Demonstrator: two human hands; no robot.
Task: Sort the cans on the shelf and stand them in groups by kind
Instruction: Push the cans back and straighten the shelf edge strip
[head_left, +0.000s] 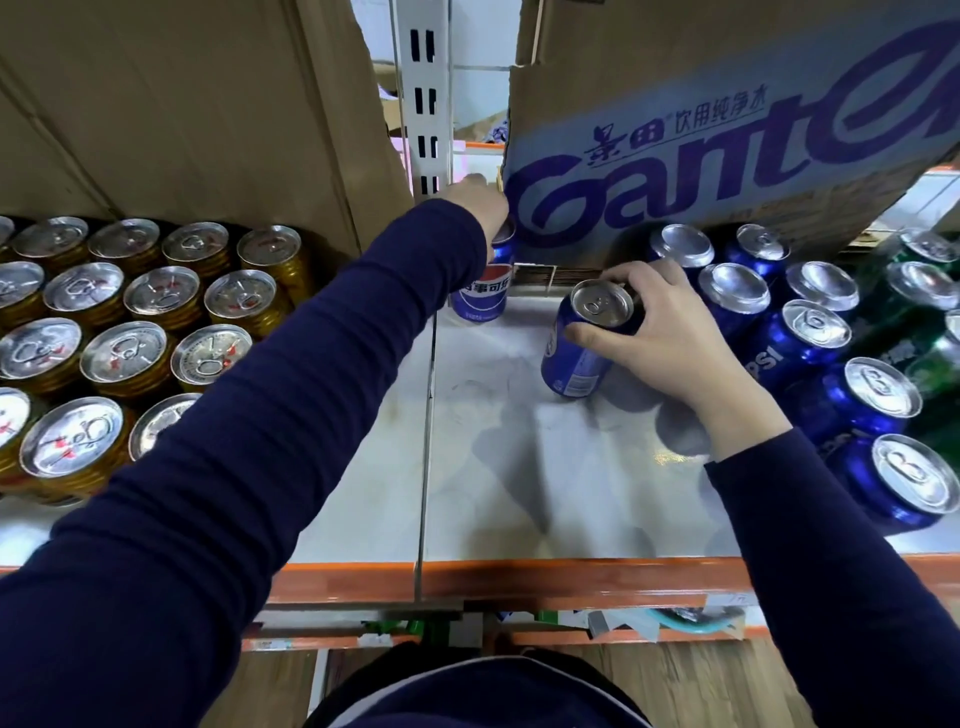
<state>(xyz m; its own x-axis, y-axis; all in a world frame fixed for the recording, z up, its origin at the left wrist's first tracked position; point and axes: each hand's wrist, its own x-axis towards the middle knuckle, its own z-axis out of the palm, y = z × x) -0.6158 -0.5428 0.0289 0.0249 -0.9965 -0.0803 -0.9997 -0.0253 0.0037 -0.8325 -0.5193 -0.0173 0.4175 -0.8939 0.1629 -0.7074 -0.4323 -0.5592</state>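
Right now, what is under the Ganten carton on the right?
Blue Pepsi cans stand below the lower edge of the Ganten carton. The left hand grips another Pepsi can by its corner. Anything farther back is covered by the carton.

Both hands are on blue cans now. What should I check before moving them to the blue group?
1. Right hand grips the front blue can: ok.
2. Left hand grips the rear Pepsi can by its top: ok.
3. Rear Pepsi can's clearance from the Ganten carton corner: cannot tell.
4. Bare shelf beside the blue can group for landing: ok.
5. No gold cans or green cans mixed into the blue can group: ok.
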